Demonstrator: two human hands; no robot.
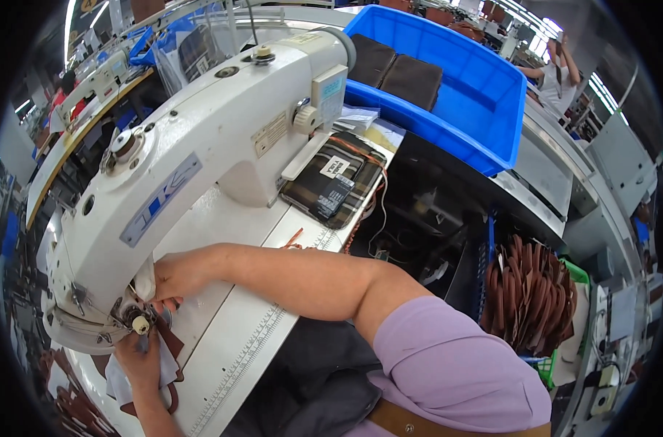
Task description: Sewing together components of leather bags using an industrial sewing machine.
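Note:
A white sewing machine (pixel 215 109) stands in front of me, its needle head at the lower left. Close by the needle, my left hand (pixel 140 358) has its fingers closed on a brown leather-like piece with a white layer (pixel 170 344). This piece lies on the white sewing bed, partly under the machine head. My right hand (pixel 180 275) reaches in below the machine arm from the right, just behind the needle area. Its fingers are curled, and the machine head hides part of them; what they hold, if anything, does not show.
A dark plaid pouch (pixel 324 182) lies on the table beside the machine. Behind it stands a blue bin (pixel 477 95) with dark folded pieces (pixel 412 80). Bundled brown pieces (pixel 528 291) stand at right; others (pixel 80 404) hang at lower left. A ruler strip (pixel 237 357) runs along the table.

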